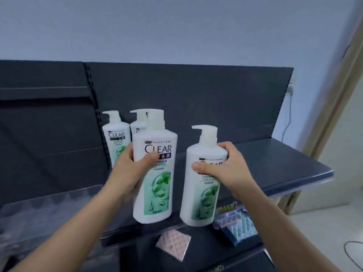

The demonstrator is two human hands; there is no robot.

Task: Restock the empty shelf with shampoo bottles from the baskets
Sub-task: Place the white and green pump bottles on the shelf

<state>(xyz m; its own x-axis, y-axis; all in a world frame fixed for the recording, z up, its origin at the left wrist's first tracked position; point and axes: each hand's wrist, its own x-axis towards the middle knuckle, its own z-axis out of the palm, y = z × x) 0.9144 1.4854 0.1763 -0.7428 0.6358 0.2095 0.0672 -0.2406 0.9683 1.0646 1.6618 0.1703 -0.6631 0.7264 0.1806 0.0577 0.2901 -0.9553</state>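
Shampoo bottle held upright in left grip; second bottle clasped in right grip, just beside it.

Bare forearms, left hand, right hand

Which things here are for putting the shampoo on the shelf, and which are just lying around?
For the job:
left hand gripping the left-hand bottle
right hand gripping the right-hand bottle
back-left bottle
second back bottle
dark shelf

Just lying about:
pink packet, lower down
blue packets, lower down
wall cable
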